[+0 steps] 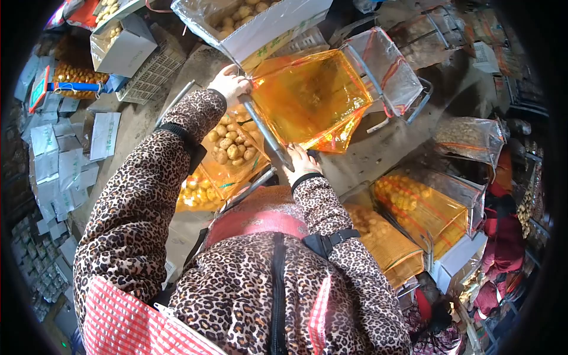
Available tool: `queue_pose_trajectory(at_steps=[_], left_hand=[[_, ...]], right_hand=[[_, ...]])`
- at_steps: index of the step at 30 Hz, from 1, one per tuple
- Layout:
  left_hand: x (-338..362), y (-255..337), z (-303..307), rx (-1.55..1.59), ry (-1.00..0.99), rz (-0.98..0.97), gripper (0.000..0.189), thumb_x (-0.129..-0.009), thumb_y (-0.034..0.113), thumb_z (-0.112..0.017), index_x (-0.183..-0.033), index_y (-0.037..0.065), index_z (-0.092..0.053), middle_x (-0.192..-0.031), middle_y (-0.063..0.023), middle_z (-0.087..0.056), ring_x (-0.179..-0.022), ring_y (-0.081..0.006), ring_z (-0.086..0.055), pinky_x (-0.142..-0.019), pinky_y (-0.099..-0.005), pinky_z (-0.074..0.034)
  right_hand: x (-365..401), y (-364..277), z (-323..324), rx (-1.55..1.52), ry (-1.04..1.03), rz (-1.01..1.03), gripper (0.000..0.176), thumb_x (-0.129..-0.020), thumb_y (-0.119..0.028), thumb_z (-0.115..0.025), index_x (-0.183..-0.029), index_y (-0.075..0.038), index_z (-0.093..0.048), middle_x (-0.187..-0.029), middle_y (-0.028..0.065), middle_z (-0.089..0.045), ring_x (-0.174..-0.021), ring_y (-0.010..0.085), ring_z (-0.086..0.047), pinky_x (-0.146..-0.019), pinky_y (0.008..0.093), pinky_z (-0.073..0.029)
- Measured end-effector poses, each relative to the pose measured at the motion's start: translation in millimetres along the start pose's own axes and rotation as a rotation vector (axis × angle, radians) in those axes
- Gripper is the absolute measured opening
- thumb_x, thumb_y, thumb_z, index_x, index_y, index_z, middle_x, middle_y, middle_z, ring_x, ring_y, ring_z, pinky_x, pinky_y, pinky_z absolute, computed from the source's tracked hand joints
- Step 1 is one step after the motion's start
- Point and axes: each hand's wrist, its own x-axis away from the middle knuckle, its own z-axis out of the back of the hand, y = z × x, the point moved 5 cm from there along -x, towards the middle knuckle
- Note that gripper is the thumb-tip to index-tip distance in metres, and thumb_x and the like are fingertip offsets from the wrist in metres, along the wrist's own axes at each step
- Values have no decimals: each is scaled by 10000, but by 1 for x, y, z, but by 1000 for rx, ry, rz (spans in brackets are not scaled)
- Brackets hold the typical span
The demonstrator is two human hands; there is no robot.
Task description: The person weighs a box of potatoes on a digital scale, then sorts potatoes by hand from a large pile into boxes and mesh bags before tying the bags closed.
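An orange mesh bag (313, 89) hangs wide open on a metal frame in front of me, its film-like sides catching the light. My left hand (232, 86) is closed on the bag's near rim, at the left end of a grey metal bar (264, 130). At the bar's other end, my right hand (303, 161) is closed on the rim too, with its fingertips partly hidden. Below the bar, close to my body, potatoes (232, 145) lie in another orange mesh bag (219, 176).
A white box of potatoes (266, 29) stands just beyond the bag. Right of me are filled orange bags (441, 219) and a clear bag (470, 142) on frames. Plastic crates (155, 70) and flattened cartons (59, 154) lie left. A person in dark red (503, 242) is at the right.
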Motion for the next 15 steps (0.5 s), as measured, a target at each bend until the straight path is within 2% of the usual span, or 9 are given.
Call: queue_pose_trajectory(at_steps=[2,3,4,5,6,8,9,11,15], left_hand=[[-1,-10,-16,165,33,67,254,-692,184,-678,-925,147,-583,-841,-28,-611,-925,-240,-603,-1038,-470,-328],[1,-16,-31,243,11,88,297,-673,172,-693,-948,147,-581,-844,-38,-608,-952,-251,-595,-1029,-466,-335],[8,-21,-40,288,132,14,367,-645,190,-713,-974,116,-567,-925,-67,-612,-1003,-260,-578,-1013,-465,-348],[1,-3,-24,227,-94,47,412,-648,217,-704,-1014,93,-559,-1066,-87,-593,-1048,-274,-558,-993,-463,-360],[3,4,-19,122,-261,53,402,-673,226,-681,-1035,98,-565,-1163,-84,-561,-1063,-293,-545,-969,-449,-373],[17,8,-8,50,-2,-152,348,-707,166,-625,-1047,116,-571,-1181,-66,-546,-1003,-282,-556,-949,-425,-385],[2,9,-16,34,-76,-128,323,-711,137,-607,-1031,118,-573,-1175,-50,-549,-935,-261,-570,-951,-422,-388],[-1,14,-9,-73,-24,-179,256,-733,110,-567,-988,134,-571,-1130,-43,-563,-875,-249,-585,-956,-425,-392],[-1,10,-10,-62,-58,-120,330,-737,74,-550,-1057,152,-568,-1163,-39,-563,-1000,-223,-583,-943,-409,-388]], right_hand=[[1,11,-12,-32,-107,2,828,-806,-353,-608,-1475,-239,-133,-1546,-13,-95,-1147,329,-499,-954,466,-414],[3,11,-16,65,-110,-31,915,-776,-361,-636,-1483,-237,-69,-1553,3,-60,-1133,347,-502,-968,461,-408],[5,10,-14,66,-113,-36,961,-747,-360,-663,-1486,-228,-63,-1556,19,-34,-1130,354,-502,-975,460,-404],[3,20,-25,11,-2,40,989,-728,-373,-680,-1486,-222,-63,-1555,32,-36,-1136,359,-497,-971,462,-404],[9,13,-10,37,-44,34,1006,-718,-393,-689,-1485,-219,-62,-1556,39,-28,-1127,352,-506,-953,455,-415],[20,-3,13,141,-107,25,1041,-697,-417,-712,-1482,-210,-60,-1555,41,-8,-1133,338,-516,-906,440,-446],[14,7,25,32,-151,50,1013,-678,-399,-732,-1469,-176,-141,-1534,84,-95,-1167,369,-484,-974,426,-428],[18,1,38,35,-155,58,988,-694,-419,-713,-1465,-160,-152,-1530,103,-102,-1147,385,-501,-952,427,-442],[15,-5,41,59,-205,122,1002,-731,-459,-685,-1470,-110,-107,-1530,144,-82,-1178,389,-489,-970,419,-431]])
